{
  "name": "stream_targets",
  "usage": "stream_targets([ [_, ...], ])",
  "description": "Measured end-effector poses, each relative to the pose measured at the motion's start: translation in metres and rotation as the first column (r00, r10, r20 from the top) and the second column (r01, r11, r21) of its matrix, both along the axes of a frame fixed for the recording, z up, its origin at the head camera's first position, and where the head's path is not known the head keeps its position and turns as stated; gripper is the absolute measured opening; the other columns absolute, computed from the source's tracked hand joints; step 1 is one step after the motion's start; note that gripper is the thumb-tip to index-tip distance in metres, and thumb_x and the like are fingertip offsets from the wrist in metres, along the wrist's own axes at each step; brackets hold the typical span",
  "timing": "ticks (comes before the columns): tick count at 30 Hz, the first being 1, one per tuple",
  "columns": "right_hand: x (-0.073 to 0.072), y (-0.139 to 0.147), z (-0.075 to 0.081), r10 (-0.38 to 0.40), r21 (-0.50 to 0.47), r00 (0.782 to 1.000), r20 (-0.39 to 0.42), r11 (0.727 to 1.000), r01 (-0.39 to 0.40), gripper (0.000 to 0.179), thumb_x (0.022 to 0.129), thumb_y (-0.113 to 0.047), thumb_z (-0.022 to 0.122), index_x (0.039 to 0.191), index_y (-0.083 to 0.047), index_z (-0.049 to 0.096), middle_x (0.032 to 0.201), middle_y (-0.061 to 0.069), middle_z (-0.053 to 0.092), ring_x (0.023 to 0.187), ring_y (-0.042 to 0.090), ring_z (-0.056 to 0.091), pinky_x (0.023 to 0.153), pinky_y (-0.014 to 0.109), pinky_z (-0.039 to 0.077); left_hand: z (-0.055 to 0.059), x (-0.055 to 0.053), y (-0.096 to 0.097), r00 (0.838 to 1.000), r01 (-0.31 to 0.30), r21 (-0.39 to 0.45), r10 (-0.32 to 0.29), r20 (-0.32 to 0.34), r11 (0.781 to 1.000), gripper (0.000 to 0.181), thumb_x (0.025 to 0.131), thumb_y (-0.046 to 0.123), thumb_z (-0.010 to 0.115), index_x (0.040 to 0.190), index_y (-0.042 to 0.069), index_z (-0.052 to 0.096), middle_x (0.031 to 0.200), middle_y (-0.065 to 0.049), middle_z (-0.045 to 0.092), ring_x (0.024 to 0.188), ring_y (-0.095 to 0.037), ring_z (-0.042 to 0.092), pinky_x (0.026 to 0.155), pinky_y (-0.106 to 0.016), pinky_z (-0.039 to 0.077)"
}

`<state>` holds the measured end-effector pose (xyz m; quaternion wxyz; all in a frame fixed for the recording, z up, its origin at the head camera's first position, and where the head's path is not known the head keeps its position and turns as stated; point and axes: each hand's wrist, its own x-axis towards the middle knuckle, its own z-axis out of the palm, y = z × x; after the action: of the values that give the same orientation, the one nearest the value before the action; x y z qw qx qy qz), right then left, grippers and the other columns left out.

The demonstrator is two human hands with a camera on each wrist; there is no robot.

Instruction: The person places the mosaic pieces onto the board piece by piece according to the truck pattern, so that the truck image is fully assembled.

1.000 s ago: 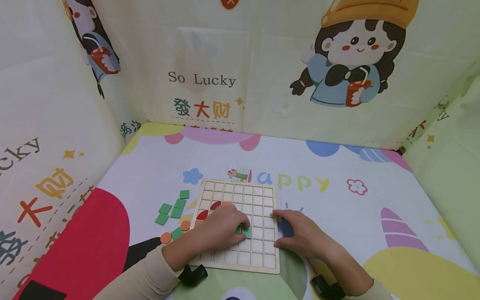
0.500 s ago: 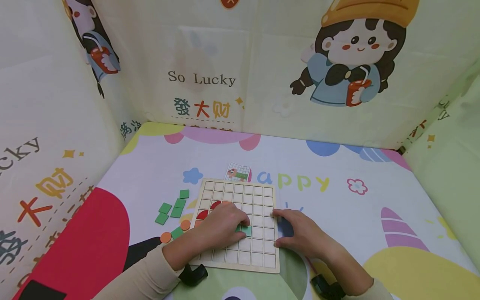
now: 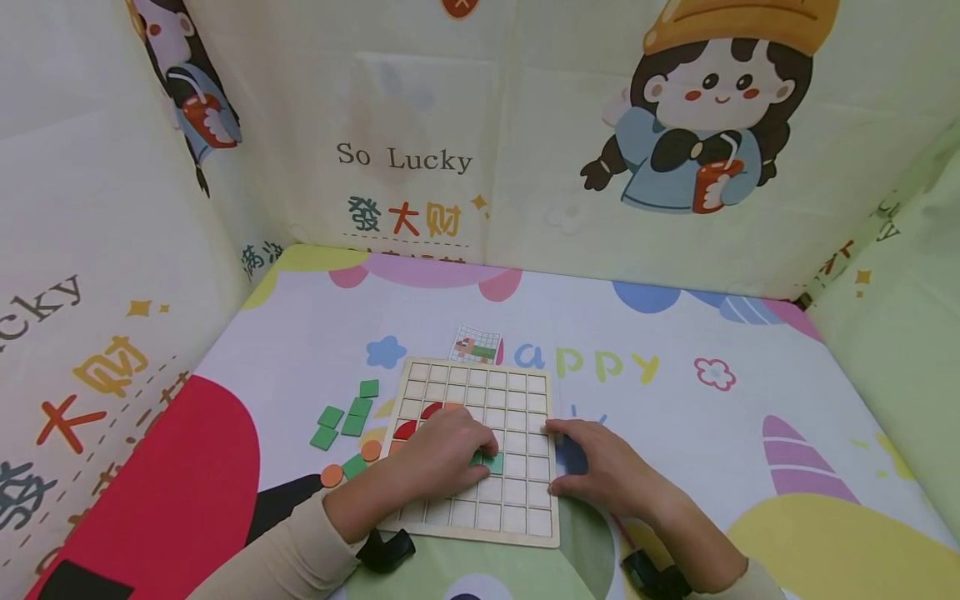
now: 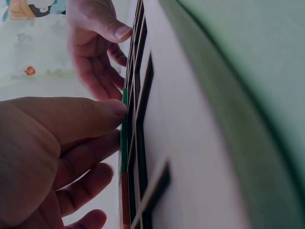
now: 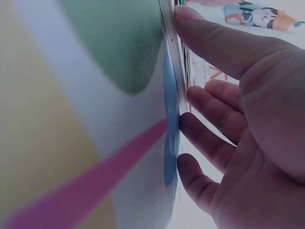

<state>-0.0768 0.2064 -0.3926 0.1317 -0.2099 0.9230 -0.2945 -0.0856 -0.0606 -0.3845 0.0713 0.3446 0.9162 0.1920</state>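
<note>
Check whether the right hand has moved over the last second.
No, no visible shift: against the printed lettering, the right hand sits where it did, at the right edge of the grid board.

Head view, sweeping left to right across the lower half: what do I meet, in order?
Big red printed patch → loose green squares → left hand → right hand → purple-striped print.

"Where is the board [image 3: 513, 518] placed?"

"On the surface [image 3: 675, 425], under the left hand [image 3: 442, 454], its right edge touched by the right hand [image 3: 611, 471]."

"And the loose tiles [image 3: 352, 425]?"

"They are spread left of the hands, near two discs [image 3: 371, 451]; beyond the hands, a card [image 3: 476, 344] is set at the board's far edge."
</note>
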Motion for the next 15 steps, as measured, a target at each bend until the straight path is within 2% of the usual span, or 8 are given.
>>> stream_targets([
  [7, 0.0, 0.0001, 0.0, 0.001, 0.001, 1.0, -0.003, 1.0, -0.001, 0.072, 0.079, -0.031, 0.086, 0.141, -0.01, 0.055, 0.138, 0.007, 0.057, 0.13, 0.033, 0.049, 0.106, 0.053, 0.038, -0.0002, 0.0006, -0.0006, 0.999, 0.006, 0.005, -0.005, -0.035, 1.0, 0.009, 0.084, 0.021, 0.081, 0.091, 0.019, 0.076, 0.085, 0.013, 0.069, 0.082, -0.01, 0.052, 0.079, -0.028, 0.043],
  [15, 0.0, 0.0, 0.0007, 0.002, -0.002, 1.0, 0.0, 1.0, -0.002, 0.072, 0.079, -0.032, 0.086, 0.141, -0.009, 0.055, 0.138, 0.006, 0.057, 0.13, 0.033, 0.049, 0.106, 0.053, 0.038, 0.0008, 0.0009, -0.0007, 0.999, 0.008, 0.006, -0.007, -0.038, 1.0, 0.008, 0.085, 0.019, 0.079, 0.092, 0.019, 0.076, 0.086, 0.012, 0.069, 0.084, -0.011, 0.053, 0.08, -0.029, 0.043],
])
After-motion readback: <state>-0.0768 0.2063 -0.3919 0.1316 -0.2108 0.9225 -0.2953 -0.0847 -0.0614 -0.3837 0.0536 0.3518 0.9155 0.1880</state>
